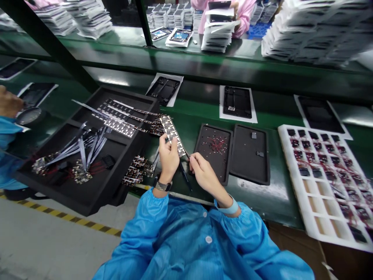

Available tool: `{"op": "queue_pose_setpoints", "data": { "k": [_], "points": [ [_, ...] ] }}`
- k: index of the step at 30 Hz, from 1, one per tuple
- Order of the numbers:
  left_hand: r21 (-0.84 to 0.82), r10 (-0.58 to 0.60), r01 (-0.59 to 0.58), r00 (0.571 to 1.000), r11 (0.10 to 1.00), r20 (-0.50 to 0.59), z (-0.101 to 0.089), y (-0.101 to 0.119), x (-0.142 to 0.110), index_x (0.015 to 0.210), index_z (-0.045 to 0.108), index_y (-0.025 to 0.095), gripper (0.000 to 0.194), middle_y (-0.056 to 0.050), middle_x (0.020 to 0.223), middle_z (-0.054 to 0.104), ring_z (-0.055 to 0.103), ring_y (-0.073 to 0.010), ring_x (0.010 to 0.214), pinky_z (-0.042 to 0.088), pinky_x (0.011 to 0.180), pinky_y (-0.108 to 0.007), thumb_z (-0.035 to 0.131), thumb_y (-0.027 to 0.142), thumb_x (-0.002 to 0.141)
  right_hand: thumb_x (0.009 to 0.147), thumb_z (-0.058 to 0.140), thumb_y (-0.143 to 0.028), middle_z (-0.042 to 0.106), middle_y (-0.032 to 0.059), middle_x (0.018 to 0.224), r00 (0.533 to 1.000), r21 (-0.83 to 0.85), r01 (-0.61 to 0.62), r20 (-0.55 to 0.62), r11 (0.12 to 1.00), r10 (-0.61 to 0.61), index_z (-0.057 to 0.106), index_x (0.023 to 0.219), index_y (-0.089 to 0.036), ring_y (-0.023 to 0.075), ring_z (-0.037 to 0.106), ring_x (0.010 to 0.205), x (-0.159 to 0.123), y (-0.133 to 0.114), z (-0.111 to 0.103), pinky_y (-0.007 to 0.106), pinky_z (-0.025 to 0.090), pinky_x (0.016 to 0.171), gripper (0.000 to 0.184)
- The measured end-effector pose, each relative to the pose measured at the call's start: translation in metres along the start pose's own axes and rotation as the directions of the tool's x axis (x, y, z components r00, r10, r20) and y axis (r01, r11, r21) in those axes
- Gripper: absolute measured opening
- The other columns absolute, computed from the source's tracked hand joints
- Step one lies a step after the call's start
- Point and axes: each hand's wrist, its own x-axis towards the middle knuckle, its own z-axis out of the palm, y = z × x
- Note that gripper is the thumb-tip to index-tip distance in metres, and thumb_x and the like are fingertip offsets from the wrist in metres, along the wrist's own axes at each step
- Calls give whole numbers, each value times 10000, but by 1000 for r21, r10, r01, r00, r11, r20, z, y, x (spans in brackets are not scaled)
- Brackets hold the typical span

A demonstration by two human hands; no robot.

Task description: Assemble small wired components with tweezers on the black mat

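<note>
My left hand (169,159) grips a strip of small circuit boards (171,130), tilted up over the bench, thumb lying on its face. At the strip's lower end my right hand (204,171) is closed in a pinch around a thin dark tool; its exact kind is hard to make out. Below the strip, between my hands, lies a dark pen-like tool (184,177). Just right of my right hand is a shallow black tray (220,169) with small red-wired parts (217,144). Left of my left hand are stacked board strips (136,171).
A large black foam box (96,190) holds board strips and ribbon cables at left. Another black tray (247,163) and a white foam tray (297,194) of wired parts stand right. Device housings (237,101) lie on papers behind. A co-worker's hand (10,103) shows far left.
</note>
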Motion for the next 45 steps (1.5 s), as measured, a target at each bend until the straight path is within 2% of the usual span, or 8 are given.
{"op": "queue_pose_setpoints", "data": {
  "k": [17, 25, 29, 32, 36, 41, 43, 45],
  "points": [
    [43, -45, 45, 999, 998, -5, 1, -4, -2, 1211, 512, 191, 402, 66, 644, 552, 490, -95, 460, 389, 471, -209, 608, 516, 995, 1087, 372, -403, 581, -9, 761, 999, -166, 9, -49, 986, -17, 524, 959, -251, 203, 582, 709, -1, -3, 2, 290, 361, 679, 250],
    [241, 173, -137, 976, 961, -132, 6, -11, -1, 1188, 533, 166, 320, 5, 771, 631, 588, -105, 587, 408, 552, -215, 587, 435, 1024, 1094, 356, -313, 711, 92, 916, 990, -525, -24, -131, 851, -53, 547, 1101, -203, 255, 680, 817, -3, -11, 21, 316, 365, 684, 221],
    [265, 204, -159, 967, 951, -154, 6, -11, -1, 1192, 546, 162, 299, -41, 890, 675, 635, -113, 660, 446, 595, -218, 586, 409, 1028, 1090, 347, -288, 709, 121, 945, 985, -564, -27, -157, 825, -75, 540, 1100, -186, 258, 674, 837, -3, -12, 29, 318, 376, 676, 218],
    [212, 184, -147, 969, 966, -167, 3, -9, 1, 1172, 559, 169, 340, -9, 821, 653, 604, -99, 619, 444, 577, -207, 619, 462, 1009, 1089, 364, -309, 668, 72, 874, 988, -434, 38, -116, 900, -97, 535, 1077, -201, 232, 635, 764, 0, -8, 24, 318, 375, 679, 202],
    [17, 34, -32, 995, 999, -94, 1, -4, 2, 1192, 548, 192, 472, 88, 605, 523, 466, -71, 416, 366, 429, -197, 651, 590, 960, 1093, 395, -402, 523, -23, 707, 993, 3, 118, -13, 993, -118, 515, 947, -233, 164, 522, 633, 4, -2, 14, 292, 390, 647, 253],
    [-193, -60, 60, 998, 979, 6, 3, -4, 6, 1148, 530, 222, 502, 118, 541, 459, 404, -69, 353, 315, 359, -202, 675, 645, 921, 1038, 463, -557, 499, -48, 688, 984, 500, -110, 174, 859, 25, 525, 985, -232, 129, 468, 539, 7, 2, 18, 248, 370, 475, 336],
    [-215, -58, 61, 998, 975, 21, 2, -6, 8, 1115, 531, 227, 476, 120, 530, 457, 397, -67, 352, 321, 360, -197, 679, 636, 922, 1019, 485, -585, 516, -46, 695, 973, 559, -177, 224, 810, 58, 530, 986, -230, 125, 483, 535, 9, 2, 18, 240, 378, 463, 359],
    [-189, -52, 55, 998, 980, 21, 1, -9, 9, 1126, 540, 225, 478, 115, 537, 487, 417, -70, 358, 335, 358, -191, 692, 627, 916, 1020, 491, -580, 541, -36, 705, 978, 512, -160, 196, 844, 67, 544, 977, -227, 128, 514, 562, 12, 4, 16, 241, 405, 489, 360]
  ]
}}
